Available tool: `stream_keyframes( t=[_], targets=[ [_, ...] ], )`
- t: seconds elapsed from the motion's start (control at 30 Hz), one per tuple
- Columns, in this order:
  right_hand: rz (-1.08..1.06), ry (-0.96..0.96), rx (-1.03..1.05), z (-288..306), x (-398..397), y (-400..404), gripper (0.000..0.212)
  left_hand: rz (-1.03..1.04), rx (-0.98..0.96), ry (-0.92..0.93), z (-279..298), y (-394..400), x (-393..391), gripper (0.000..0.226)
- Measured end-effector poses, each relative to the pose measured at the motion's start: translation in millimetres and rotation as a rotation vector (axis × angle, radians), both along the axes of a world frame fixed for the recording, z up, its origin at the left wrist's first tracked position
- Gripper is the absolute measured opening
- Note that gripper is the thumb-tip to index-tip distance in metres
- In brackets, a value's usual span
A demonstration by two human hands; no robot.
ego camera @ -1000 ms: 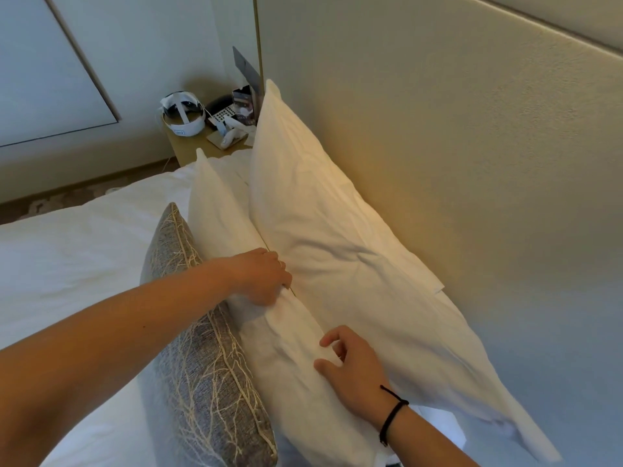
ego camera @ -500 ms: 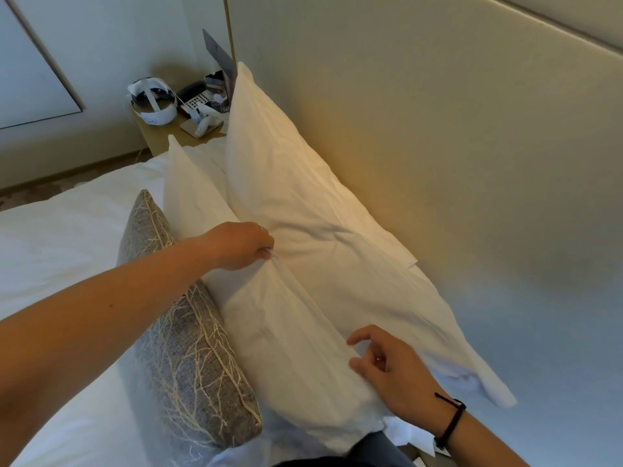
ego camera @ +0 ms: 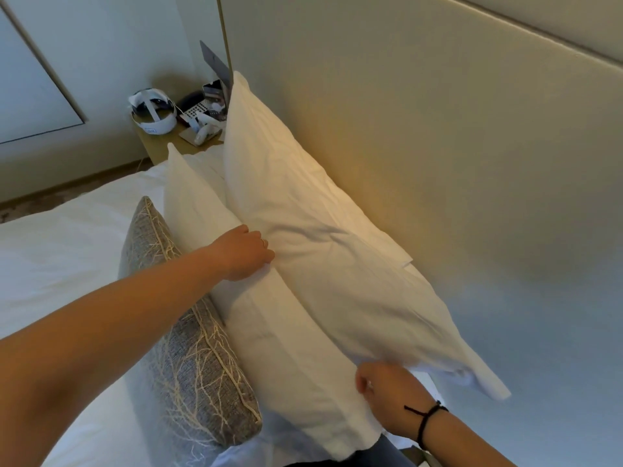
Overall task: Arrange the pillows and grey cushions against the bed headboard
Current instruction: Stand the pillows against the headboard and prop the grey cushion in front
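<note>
Along the bed's (ego camera: 67,251) head end, three soft things stand on edge in a row, one behind another. Nearest the foot is the grey cushion (ego camera: 188,358), patterned with pale branching lines, leaning on the front white pillow (ego camera: 290,365). That pillow leans in turn on the back white pillow (ego camera: 323,264), which rests against the beige headboard (ego camera: 438,163).

The left hand (ego camera: 244,252) reaches over the cushion's top edge — its fingers curl down into the seam between the two pillows, gripping the front pillow's upper edge. The forearm crosses the cushion and hides part of it.

Beyond the bed's far corner, a bedside surface (ego camera: 161,148) carries a white headset (ego camera: 153,111), a telephone (ego camera: 197,109) and small white items, partly screened by the back pillow's top corner.

At the near end, the right hand (ego camera: 392,399), a black cord at its wrist, is closed on the front pillow's lower corner, its fingertips tucked under the back pillow's overhanging flap — whether they pinch that flap too cannot be told.
</note>
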State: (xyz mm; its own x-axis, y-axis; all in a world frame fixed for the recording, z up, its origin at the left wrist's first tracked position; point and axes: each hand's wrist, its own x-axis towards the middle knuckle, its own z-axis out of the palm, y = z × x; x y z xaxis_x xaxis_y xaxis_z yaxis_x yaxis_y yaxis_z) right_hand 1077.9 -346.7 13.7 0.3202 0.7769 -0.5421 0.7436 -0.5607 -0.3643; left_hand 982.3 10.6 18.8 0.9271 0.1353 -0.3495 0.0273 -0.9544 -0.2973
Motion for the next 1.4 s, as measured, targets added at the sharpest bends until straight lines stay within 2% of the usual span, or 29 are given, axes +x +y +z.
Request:
stream_keyframes(
  t=[0.1,0.23,0.3,0.4,0.53,0.67,0.83,0.93,1.1,1.2,1.3,1.4],
  targets=[
    [0.189,-0.113,-0.044,-6,-12,28,0.029,0.018,0.078,0.003,-2,1,-4,0.025],
    [0.153,-0.166,0.241,3,-30,86,0.016,0.06,-0.013,-0.105,-2,3,3,0.022],
    [0.061,-0.115,0.369,6,-33,121,0.017,0.081,-0.084,-0.135,-2,5,5,0.021],
    [-0.058,0.046,0.448,6,-28,172,0.023,0.126,-0.163,-0.157,0,13,6,0.021],
    [-0.22,0.23,0.436,1,-18,222,0.02,0.125,-0.217,-0.171,4,29,9,0.021],
    [-0.221,0.299,0.396,-7,-15,251,0.018,0.061,-0.164,-0.06,10,59,12,0.024],
    [-0.195,0.244,0.322,-16,-17,279,0.019,0.104,0.054,0.177,11,116,12,0.034],
    [-0.193,0.234,0.349,-16,-14,293,0.027,0.2,0.093,0.209,6,145,16,0.037],
    [-0.066,0.109,0.462,-15,-4,296,0.042,0.211,0.196,0.224,5,182,29,0.04],
    [-0.001,0.041,0.457,-14,1,292,0.045,0.227,0.289,0.195,14,198,36,0.036],
    [0.065,-0.065,0.449,-11,1,292,0.031,0.238,0.378,0.062,24,202,48,0.032],
    [0.188,-0.174,0.36,-9,3,294,0.023,0.32,0.351,-0.089,16,192,46,0.032]
  ],
)
